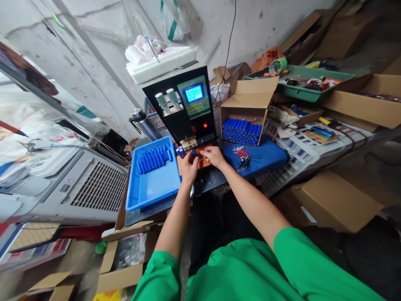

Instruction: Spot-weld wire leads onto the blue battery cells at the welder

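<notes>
My left hand (189,167) is closed on a blue battery cell (194,154) at the front of a black spot-welding machine (173,121) with a lit screen. Close beside it, the fingers of my right hand (213,156) are pinched together near the cell's end; what lies between them is too small to make out. Both hands are over an orange plate (205,162) below the machine's welding head (188,143). A few more blue cells stand just left of the head. Left of my hands, a blue tray (156,186) holds several blue cells (153,159) in a row.
An open cardboard box (250,94) of stacked blue cells stands right of the machine. Red and black wire leads (241,154) lie on a blue pad (269,156). A steel flask (145,123) stands behind the tray. A green tray (332,75) of parts is farther right.
</notes>
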A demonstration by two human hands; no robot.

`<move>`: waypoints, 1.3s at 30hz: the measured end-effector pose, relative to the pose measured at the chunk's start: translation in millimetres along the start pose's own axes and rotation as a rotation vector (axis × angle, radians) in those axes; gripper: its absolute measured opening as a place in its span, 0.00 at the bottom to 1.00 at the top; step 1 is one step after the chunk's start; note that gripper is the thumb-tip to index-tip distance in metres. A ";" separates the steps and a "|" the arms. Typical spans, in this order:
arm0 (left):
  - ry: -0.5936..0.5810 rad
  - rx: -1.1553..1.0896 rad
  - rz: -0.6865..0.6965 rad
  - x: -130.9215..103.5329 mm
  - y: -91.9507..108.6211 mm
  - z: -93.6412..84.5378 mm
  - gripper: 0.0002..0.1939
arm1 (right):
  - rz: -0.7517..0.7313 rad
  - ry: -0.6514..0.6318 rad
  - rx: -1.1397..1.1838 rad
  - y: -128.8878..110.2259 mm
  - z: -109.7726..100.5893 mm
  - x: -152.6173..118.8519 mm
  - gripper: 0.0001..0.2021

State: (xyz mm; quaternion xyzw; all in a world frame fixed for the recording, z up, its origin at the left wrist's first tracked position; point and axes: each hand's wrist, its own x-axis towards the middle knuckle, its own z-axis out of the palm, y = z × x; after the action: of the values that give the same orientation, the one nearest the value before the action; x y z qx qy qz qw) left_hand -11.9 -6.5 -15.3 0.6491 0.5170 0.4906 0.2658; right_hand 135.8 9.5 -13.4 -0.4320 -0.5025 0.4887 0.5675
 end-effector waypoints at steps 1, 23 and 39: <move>0.021 -0.023 -0.011 -3.1 0.8 -2.0 0.15 | 0.011 -0.002 0.016 -1.0 -0.1 0.0 0.21; -0.138 0.219 -0.011 -20.0 -1.9 -15.1 0.10 | 0.080 -0.120 0.131 -1.2 -7.7 0.5 0.18; -0.101 0.005 -0.097 -14.3 8.5 -12.2 0.09 | -0.036 -0.175 -0.099 2.1 -2.8 -1.9 0.12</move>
State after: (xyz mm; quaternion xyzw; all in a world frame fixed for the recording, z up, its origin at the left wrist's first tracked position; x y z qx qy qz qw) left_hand -19.3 -24.6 -8.6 0.6479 0.5349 0.4427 0.3133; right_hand 138.3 7.9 -16.1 -0.4062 -0.5812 0.4889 0.5082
